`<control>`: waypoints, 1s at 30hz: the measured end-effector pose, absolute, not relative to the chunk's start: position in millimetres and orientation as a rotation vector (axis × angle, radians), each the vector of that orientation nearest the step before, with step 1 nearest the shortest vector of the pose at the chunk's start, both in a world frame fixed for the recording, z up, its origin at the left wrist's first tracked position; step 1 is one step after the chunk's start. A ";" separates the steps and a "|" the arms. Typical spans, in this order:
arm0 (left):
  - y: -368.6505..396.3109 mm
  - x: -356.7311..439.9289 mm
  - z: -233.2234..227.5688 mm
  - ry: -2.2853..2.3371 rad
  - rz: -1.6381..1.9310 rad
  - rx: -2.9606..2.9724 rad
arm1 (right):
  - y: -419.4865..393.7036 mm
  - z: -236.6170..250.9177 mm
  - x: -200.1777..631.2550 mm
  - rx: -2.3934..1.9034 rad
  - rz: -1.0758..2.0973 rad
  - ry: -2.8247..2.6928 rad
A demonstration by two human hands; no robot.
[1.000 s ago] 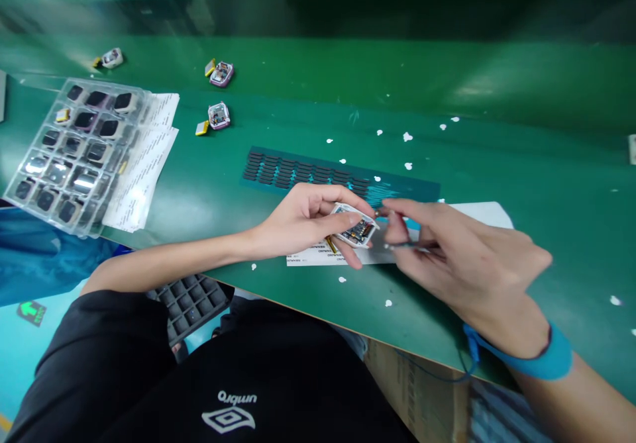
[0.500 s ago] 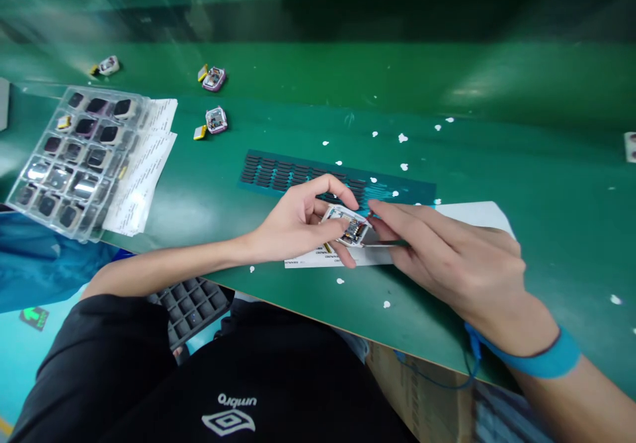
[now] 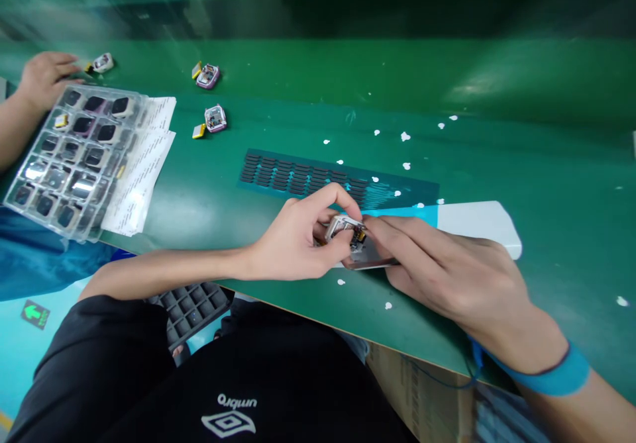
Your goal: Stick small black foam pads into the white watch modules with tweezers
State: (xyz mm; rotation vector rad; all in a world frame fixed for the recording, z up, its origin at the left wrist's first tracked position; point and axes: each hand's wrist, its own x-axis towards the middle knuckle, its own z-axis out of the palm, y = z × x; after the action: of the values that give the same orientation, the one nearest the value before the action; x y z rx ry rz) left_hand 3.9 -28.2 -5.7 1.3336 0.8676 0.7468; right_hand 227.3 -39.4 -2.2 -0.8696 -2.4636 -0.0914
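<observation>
My left hand is closed around a small white watch case, tilted, with its inside of circuit parts facing up. The left thumb presses on the exposed parts. At the case's right edge, the thumb and fingertips of my right hand are pinched together. What sits between those fingertips is too small to tell. A slim metal tool, its kind unclear, juts from under the right fingers below the case. Beneath the hands lies a white flat piece with a blue part.
Behind my hands lies a blue sheet with rows of dark strips. White dots are scattered around. Opened watch cases with yellow batteries sit farther left. A clear tray of watches rests on papers. Another person's hand is at the tray's back.
My left hand has tilted the watch case more steeply. My right hand has shifted slightly lower, its fingertips still at the case's edge. Another person's hand has come in at the upper left.
</observation>
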 end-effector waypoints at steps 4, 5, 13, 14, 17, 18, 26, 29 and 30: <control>-34.8 5.3 -7.4 0.925 0.797 1.413 | -41.8 -1.1 223.7 -0.865 -0.211 -2.495; -36.1 5.8 -9.1 0.923 0.816 1.402 | -42.5 -0.9 223.6 -0.866 -0.218 -2.494; -37.3 8.1 -8.9 0.832 0.906 1.274 | -43.6 5.6 219.5 -0.975 0.216 -2.315; -36.8 7.7 -6.7 0.803 0.897 1.249 | -42.5 7.1 218.2 -1.013 0.375 -2.225; -35.7 6.3 -1.9 0.755 0.914 1.248 | -40.3 9.9 213.2 -1.067 0.698 -2.023; -35.6 6.0 -1.7 0.760 0.917 1.272 | -40.4 9.9 211.3 -1.082 0.760 -1.979; -36.4 5.0 -13.4 0.752 0.907 1.511 | -38.7 -0.9 208.0 -1.126 1.296 -1.720; -32.7 1.5 -12.3 0.767 0.872 1.600 | -35.1 -1.4 209.3 -1.108 1.219 -1.747; -31.0 0.1 -10.8 0.775 0.850 1.639 | -34.4 -0.6 209.5 -1.128 1.147 -1.757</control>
State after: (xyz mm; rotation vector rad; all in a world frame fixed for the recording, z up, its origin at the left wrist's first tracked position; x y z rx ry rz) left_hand 0.1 -31.0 -10.8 1.6390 0.7750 0.8501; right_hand 209.5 -34.4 -0.6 -1.1284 -1.7569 1.1466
